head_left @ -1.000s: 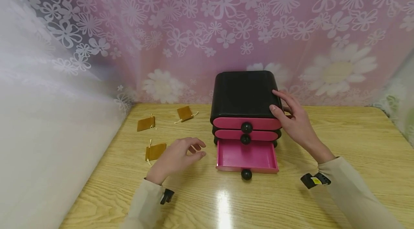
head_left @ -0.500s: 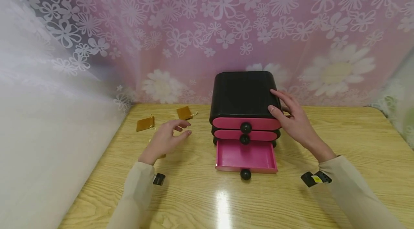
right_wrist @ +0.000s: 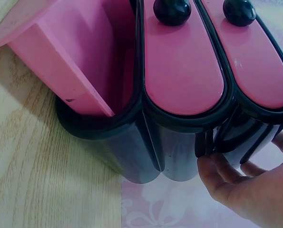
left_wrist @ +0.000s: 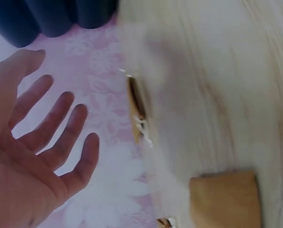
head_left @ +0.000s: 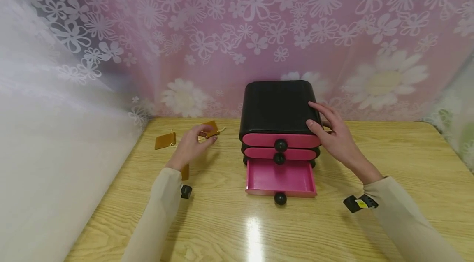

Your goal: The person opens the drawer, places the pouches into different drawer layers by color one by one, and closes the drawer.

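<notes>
A small black chest (head_left: 277,107) with three pink drawers stands mid-table. Its bottom drawer (head_left: 279,178) is pulled out and looks empty; the same drawer (right_wrist: 70,61) shows in the right wrist view. My right hand (head_left: 319,121) rests with straight fingers on the chest's top right corner, and its fingertips (right_wrist: 212,166) touch the black side. My left hand (head_left: 201,136) reaches toward a brown drawstring pouch (head_left: 212,128) by the chest, holding nothing. Seen from the left wrist, that hand (left_wrist: 41,142) is spread open beside the pouch (left_wrist: 136,107).
A second brown pouch (head_left: 165,140) lies farther left, and a third (head_left: 185,171) is partly hidden under my left forearm. The wooden table (head_left: 389,151) ends at a flowered curtain behind and a white drape on the left.
My left hand has moved from beside the open drawer back and left, over the near pouch, up to the far pouch. The right hand and chest have stayed put.
</notes>
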